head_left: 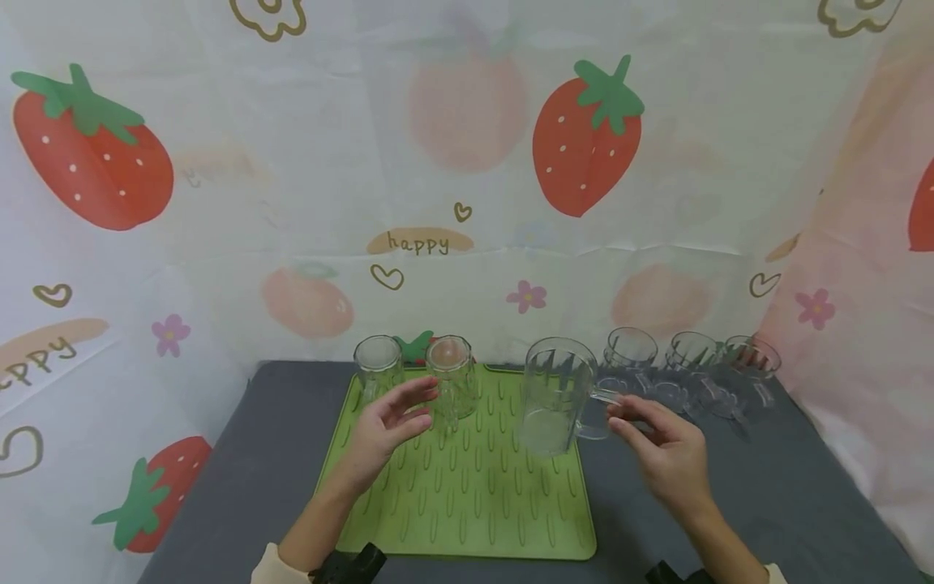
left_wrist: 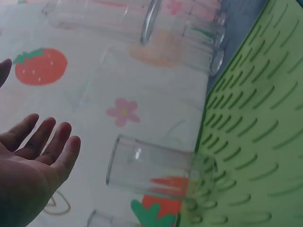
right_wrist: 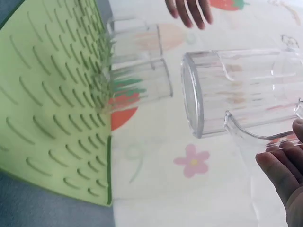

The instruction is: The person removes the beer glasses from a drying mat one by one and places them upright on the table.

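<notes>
My right hand [head_left: 664, 454] holds a large clear glass mug [head_left: 558, 389] by its handle [head_left: 598, 415], with thumb and fingers around the far side of it. The mug is roughly vertical above the right part of a green ridged mat [head_left: 467, 503]. In the right wrist view, the mug's rounded end [right_wrist: 191, 97] faces the mat. My left hand [head_left: 387, 430] hovers over the mat's left side with nothing in it, fingers loosely extended and apart. Behind it, two smaller clear mugs stand at the mat's back edge, a left one [head_left: 375, 357] and a right one [head_left: 452, 369], partly overlapped by the fingertips.
Three more clear cups, a near one [head_left: 629, 349], a middle one [head_left: 691, 350] and a far right one [head_left: 755, 357], stand at the back right on the dark grey tabletop [head_left: 773, 495]. A strawberry-printed cloth [head_left: 452, 195] hangs behind and at both sides.
</notes>
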A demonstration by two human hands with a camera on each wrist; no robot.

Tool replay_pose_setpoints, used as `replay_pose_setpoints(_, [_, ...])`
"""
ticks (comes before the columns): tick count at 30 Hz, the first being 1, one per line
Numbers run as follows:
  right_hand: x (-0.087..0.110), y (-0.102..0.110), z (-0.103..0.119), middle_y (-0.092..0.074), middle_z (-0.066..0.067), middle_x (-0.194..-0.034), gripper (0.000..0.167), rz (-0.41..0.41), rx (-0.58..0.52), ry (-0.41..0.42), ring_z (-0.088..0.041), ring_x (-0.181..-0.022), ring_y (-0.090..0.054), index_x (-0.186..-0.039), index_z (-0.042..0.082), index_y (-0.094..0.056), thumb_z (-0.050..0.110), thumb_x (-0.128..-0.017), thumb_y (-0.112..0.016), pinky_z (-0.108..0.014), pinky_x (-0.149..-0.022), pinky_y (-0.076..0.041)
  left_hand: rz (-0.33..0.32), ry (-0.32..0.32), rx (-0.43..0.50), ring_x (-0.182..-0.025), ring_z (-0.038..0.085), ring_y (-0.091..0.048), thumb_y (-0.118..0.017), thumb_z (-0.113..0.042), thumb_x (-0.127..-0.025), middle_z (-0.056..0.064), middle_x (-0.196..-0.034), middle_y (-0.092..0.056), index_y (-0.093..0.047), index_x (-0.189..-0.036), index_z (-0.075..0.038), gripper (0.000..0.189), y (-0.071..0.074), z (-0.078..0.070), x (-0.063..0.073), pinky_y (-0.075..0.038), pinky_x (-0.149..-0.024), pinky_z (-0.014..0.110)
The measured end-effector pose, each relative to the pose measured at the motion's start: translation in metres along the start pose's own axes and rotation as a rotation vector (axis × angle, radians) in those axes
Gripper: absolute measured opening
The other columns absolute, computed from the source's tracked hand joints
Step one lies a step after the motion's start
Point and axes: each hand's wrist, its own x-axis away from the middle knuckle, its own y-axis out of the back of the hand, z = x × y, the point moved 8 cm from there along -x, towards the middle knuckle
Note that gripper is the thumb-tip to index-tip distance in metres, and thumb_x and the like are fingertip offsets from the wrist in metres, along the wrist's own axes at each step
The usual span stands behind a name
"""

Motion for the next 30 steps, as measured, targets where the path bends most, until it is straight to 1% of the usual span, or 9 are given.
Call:
replay_pose_setpoints(5, [0.004,0.013,-0.006,-0.066,0.023,-0.098,0.032,-0.058,0.108,0.012,0.007,-0.089,-0.066,-0.105,-0.01,-0.07,-0.02,-0.075,-0.07,-0.011,-0.072,-0.055,-0.086,0.061,-0.055,-0.125,0.002,-0.053,-0.061,-0.01,-0.096,-0.016,-0.131,-0.056,-0.042,-0.145,0.0,0.053,0.025,0.007,0.012,-0.05,-0.094,0.018])
replay_pose_setpoints(7, [0.007,0.018,-0.01,-0.066,0.023,-0.098,0.031,-0.074,0.12,0.012,0.007,-0.089,-0.066,-0.105,-0.011,-0.069,-0.021,-0.075,-0.07,-0.011,-0.072,-0.055,-0.121,0.09,-0.078,-0.124,0.0,-0.053,-0.061,-0.011,-0.096,-0.017,-0.13,-0.057,-0.043,-0.145,-0.001,0.053,0.035,0.011,0.018,-0.05,-0.094,0.017])
replay_pose_setpoints(9, [0.009,0.023,-0.014,-0.067,0.021,-0.098,0.033,-0.092,0.113,0.018,0.006,-0.089,-0.067,-0.105,-0.013,-0.069,-0.023,-0.074,-0.069,-0.012,-0.074,-0.055,-0.155,0.116,-0.099,-0.122,-0.002,-0.054,-0.062,-0.011,-0.095,-0.019,-0.128,-0.058,-0.044,-0.144,-0.002,0.053,0.044,0.016,0.024,-0.05,-0.094,0.017])
replay_pose_setpoints(14, [0.018,0.036,-0.026,-0.068,0.016,-0.098,0.034,-0.147,0.111,0.029,0.005,-0.09,-0.067,-0.104,-0.015,-0.068,-0.026,-0.072,-0.068,-0.012,-0.075,-0.055,-0.202,0.176,-0.15,-0.12,-0.005,-0.053,-0.062,-0.013,-0.095,-0.023,-0.125,-0.057,-0.043,-0.145,-0.003,0.054,0.06,0.031,0.039,-0.049,-0.094,0.016])
replay_pose_setpoints(20, [0.026,0.046,-0.039,-0.068,0.016,-0.096,0.034,-0.208,0.147,0.024,0.007,-0.089,-0.067,-0.102,-0.015,-0.069,-0.027,-0.07,-0.069,-0.01,-0.074,-0.054,-0.265,0.253,-0.192,-0.118,-0.008,-0.052,-0.064,-0.016,-0.095,-0.026,-0.124,-0.056,-0.044,-0.145,-0.004,0.055,0.079,0.05,0.056,-0.048,-0.092,0.014])
replay_pose_setpoints(23, [0.031,0.051,-0.049,-0.068,0.017,-0.095,0.033,-0.234,0.161,0.007,0.008,-0.087,-0.066,-0.101,-0.015,-0.069,-0.027,-0.071,-0.069,-0.008,-0.073,-0.054,-0.297,0.305,-0.229,-0.116,-0.011,-0.05,-0.065,-0.018,-0.095,-0.013,-0.135,-0.055,-0.044,-0.145,-0.006,0.056,0.089,0.06,0.066,-0.047,-0.092,0.013])
replay_pose_setpoints(27, [0.039,0.059,-0.066,-0.066,0.02,-0.093,0.031,-0.281,0.204,-0.051,0.011,-0.083,-0.064,-0.099,-0.014,-0.071,-0.025,-0.07,-0.071,-0.005,-0.072,-0.052,-0.319,0.354,-0.287,-0.114,-0.014,-0.048,-0.065,-0.022,-0.095,0.012,-0.149,-0.046,-0.043,-0.146,-0.008,0.058,0.101,0.07,0.077,-0.046,-0.091,0.012])
replay_pose_setpoints(30, [0.044,0.065,-0.074,-0.065,0.024,-0.091,0.03,-0.305,0.241,-0.077,0.015,-0.082,-0.063,-0.097,-0.013,-0.071,-0.025,-0.069,-0.072,-0.003,-0.07,-0.05,-0.319,0.381,-0.329,-0.114,-0.014,-0.048,-0.065,-0.025,-0.095,0.016,-0.151,-0.044,-0.042,-0.147,-0.009,0.059,0.109,0.076,0.083,-0.045,-0.09,0.011])
